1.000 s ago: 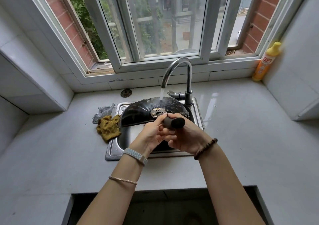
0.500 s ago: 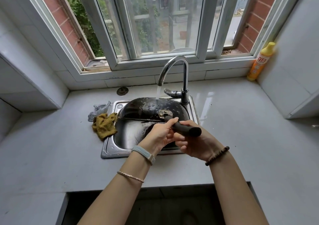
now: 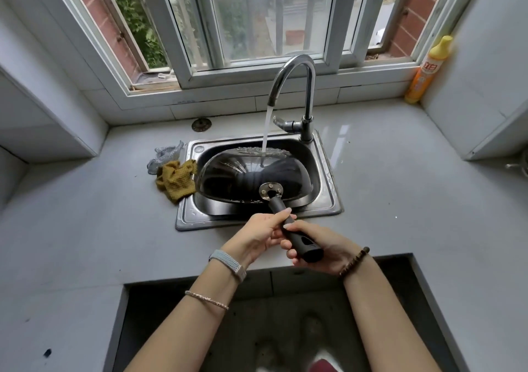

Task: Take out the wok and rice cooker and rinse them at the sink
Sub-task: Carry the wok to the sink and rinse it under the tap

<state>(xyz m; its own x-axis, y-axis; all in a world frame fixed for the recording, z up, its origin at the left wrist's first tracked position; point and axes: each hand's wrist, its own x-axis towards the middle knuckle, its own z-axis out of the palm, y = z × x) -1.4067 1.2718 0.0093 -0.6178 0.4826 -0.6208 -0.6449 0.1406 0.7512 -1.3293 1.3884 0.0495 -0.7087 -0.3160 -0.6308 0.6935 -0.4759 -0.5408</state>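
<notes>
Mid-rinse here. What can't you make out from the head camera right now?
All from the head view:
Inside of the wok: it lies bottom up, so its own shell hides it.
Drain of the sink: covered by the wok.
Rice cooker: not in view. A metal thing is cut off by the right edge, so I cannot tell what it is.
Label of the yellow bottle: too small to read.
</notes>
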